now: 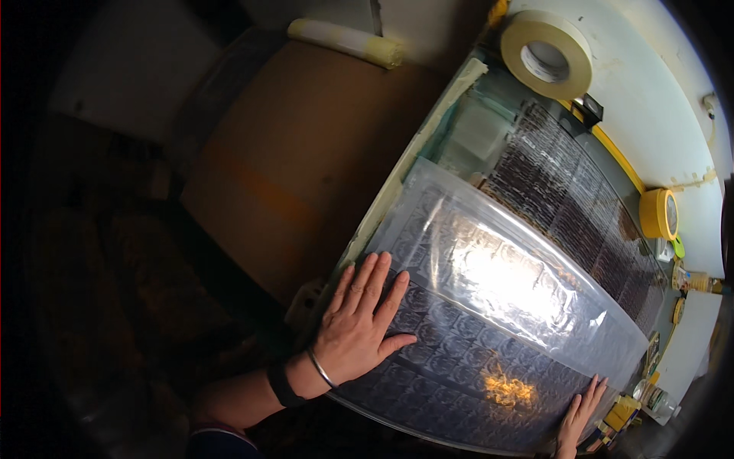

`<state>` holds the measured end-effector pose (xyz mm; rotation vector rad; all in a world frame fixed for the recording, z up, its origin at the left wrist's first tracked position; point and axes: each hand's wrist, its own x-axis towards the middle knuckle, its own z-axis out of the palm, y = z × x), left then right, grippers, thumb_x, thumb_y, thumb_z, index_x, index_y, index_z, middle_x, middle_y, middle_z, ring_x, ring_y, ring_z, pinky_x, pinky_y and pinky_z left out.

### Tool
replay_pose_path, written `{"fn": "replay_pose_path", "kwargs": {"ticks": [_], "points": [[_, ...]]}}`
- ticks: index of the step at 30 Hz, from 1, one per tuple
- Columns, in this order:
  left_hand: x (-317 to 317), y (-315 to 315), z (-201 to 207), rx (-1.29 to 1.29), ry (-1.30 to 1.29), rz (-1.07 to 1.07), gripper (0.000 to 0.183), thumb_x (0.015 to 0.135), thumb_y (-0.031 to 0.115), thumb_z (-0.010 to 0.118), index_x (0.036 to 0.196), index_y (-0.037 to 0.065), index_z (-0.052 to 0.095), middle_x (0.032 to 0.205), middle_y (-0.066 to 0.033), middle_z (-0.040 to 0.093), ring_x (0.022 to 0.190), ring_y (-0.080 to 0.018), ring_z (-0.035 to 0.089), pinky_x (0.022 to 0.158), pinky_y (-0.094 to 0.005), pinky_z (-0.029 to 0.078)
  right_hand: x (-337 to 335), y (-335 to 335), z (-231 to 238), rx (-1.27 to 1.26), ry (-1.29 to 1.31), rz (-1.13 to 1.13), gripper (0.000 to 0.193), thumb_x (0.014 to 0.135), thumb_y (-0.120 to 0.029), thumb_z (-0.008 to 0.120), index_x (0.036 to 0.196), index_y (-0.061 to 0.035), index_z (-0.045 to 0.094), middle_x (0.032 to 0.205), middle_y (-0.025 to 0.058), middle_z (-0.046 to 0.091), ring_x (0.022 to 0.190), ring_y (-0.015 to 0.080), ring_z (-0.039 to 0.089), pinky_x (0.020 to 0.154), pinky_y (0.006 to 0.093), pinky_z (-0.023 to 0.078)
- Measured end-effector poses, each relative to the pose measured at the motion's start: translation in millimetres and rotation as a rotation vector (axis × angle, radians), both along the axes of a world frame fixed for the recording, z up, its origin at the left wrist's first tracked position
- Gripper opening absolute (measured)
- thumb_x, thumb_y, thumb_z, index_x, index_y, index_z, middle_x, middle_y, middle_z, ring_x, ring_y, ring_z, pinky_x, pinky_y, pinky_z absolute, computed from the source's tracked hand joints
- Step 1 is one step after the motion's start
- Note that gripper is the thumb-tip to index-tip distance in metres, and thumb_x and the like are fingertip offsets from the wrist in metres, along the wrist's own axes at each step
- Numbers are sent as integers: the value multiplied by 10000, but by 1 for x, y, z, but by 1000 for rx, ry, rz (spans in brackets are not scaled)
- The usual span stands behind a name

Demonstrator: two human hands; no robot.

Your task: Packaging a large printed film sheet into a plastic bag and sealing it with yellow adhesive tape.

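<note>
A dark sheet embossed with rows of rounded shapes [443, 367] lies on the tabletop, shining with reflected light. Clear plastic film [604, 336] covers its far part, with a bright glare across it. My left hand [355, 329] rests flat on the left edge of the sheet, fingers stretched out and thumb apart. A bangle and a dark band circle that wrist. At the lower right, my right hand [583, 413] touches the sheet's right edge near the film's corner, fingers extended. Neither hand grips anything. Beyond the film lies another dark sheet with fine rows [554, 176].
A wide tape roll [579, 57] and a yellow tape roll [652, 214] stand along the far right side. A clear bottle [659, 399] lies at the lower right. Left of the table's taped edge [417, 149] is a large brown board [267, 145] with a yellowish roll [344, 40] behind.
</note>
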<state>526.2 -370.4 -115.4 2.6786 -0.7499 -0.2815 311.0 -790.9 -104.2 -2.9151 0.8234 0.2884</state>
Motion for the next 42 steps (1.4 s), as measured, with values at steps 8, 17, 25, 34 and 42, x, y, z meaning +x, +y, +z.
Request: {"fn": "replay_pose_path", "kwargs": {"ticks": [8,17,25,34,42], "points": [[-1,-27,21,86,10,-15,824,765,456,614,1307,-77,298,1374,-288,232,1297,-411,214,1041,-507,203,2,-2,-4,24,-32,-9,480,921,-214,381,1374,-81,297,1464,172,120,1344,372,96,1076,458,85],[-31,-150,18,-113,84,-546,771,743,427,627,1305,-28,358,1387,-190,308,1314,-302,254,1073,-427,180,14,-2,1,74,-69,4,483,903,-255,432,1356,-113,343,1453,191,141,1329,409,115,1064,503,97],[-40,-167,5,-66,112,-548,773,752,403,632,1304,-53,341,1390,-231,277,1307,-357,240,1058,-475,182,5,-2,5,122,-80,-58,474,910,-305,437,1351,-147,363,1457,185,123,1331,413,91,1054,533,90],[-41,-168,11,22,93,-568,765,779,402,597,1302,-79,315,1386,-255,265,1302,-395,228,1054,-500,161,17,-14,21,64,-82,-33,520,871,-277,513,1353,-166,351,1436,208,163,1314,429,142,1033,564,131],[-44,-175,16,112,96,-602,787,797,382,576,1331,-90,240,1397,-289,202,1310,-426,180,1055,-519,136,62,-103,21,-17,-196,38,526,894,-321,467,1357,-121,317,1420,193,221,1298,400,213,1028,526,212]]}}
